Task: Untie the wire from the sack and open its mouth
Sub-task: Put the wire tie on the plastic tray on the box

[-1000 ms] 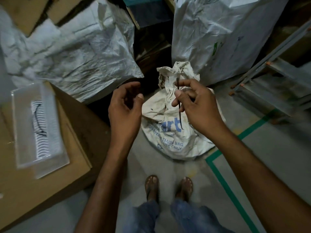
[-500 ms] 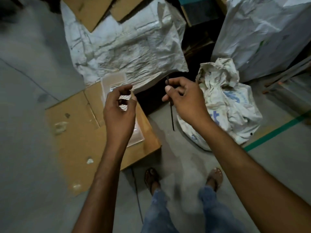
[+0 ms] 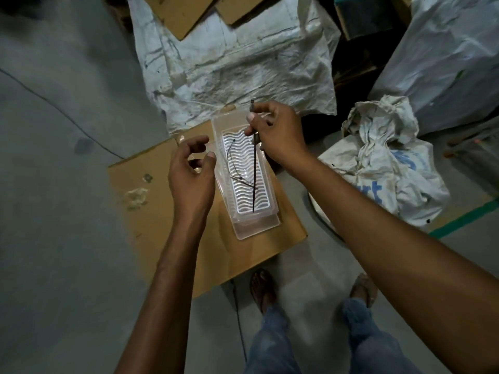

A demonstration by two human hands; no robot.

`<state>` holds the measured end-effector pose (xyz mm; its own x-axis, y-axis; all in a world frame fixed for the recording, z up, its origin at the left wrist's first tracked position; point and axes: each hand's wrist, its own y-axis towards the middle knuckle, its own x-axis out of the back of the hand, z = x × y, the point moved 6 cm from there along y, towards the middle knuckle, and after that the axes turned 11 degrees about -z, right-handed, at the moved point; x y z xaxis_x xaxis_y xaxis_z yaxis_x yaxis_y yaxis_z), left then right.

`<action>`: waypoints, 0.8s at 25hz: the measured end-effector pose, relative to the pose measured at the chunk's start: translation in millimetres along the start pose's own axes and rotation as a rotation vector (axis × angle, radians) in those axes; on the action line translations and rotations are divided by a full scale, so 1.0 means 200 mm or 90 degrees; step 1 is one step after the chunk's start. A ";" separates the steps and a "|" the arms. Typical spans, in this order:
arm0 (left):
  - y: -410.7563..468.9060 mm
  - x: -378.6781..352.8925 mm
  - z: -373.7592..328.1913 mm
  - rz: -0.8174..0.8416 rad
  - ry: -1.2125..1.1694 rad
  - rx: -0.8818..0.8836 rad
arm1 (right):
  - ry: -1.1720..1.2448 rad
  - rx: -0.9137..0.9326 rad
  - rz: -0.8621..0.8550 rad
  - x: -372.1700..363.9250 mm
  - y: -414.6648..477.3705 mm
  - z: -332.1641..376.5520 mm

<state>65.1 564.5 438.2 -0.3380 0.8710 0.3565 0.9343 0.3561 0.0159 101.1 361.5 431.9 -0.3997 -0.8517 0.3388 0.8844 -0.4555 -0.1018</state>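
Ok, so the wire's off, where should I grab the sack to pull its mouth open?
Take the crumpled neck at the top of the sack, coming from above with the empty left hand. The fabric bunches there into loose raised folds that fingers can pinch, while the right hand holds the wire.

Both forearms are bare from the lower frame edge to the wrists, with no sleeves, watch or bands in view. The left hand (image 3: 190, 175) and the right hand (image 3: 278, 133) are bare too, without gloves or rings, and the nails are short. Below, the 2 legs wear faded blue jeans (image 3: 272, 344). The 2 feet are in open sandals (image 3: 263, 288), toes exposed.
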 end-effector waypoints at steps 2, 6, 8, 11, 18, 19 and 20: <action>0.05 -0.02 0.04 0.010 0.008 0.003 | -0.042 0.020 -0.003 -0.09 0.07 -0.03; 0.13 -0.09 0.13 0.054 0.044 -0.003 | -0.138 0.026 0.010 -0.22 0.12 -0.15; 0.13 -0.10 0.17 0.069 0.058 -0.006 | -0.202 0.026 0.033 -0.27 0.11 -0.21; 0.13 -0.11 0.21 0.086 0.072 0.005 | -0.304 0.052 0.065 -0.30 0.10 -0.25; 0.09 -0.11 0.19 0.088 0.069 -0.008 | -0.369 0.120 0.023 -0.21 0.08 -0.19; 0.08 -0.11 0.17 0.084 0.066 -0.009 | -0.347 0.115 0.003 -0.17 0.06 -0.18; 0.06 -0.12 0.16 0.080 0.063 -0.011 | -0.322 0.105 -0.017 -0.12 0.03 -0.18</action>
<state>80.8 559.2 401.2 -0.2063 0.8702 0.4474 0.9705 0.2401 -0.0196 108.0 370.1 390.2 -0.2922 -0.5905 0.7523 0.9178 -0.3942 0.0471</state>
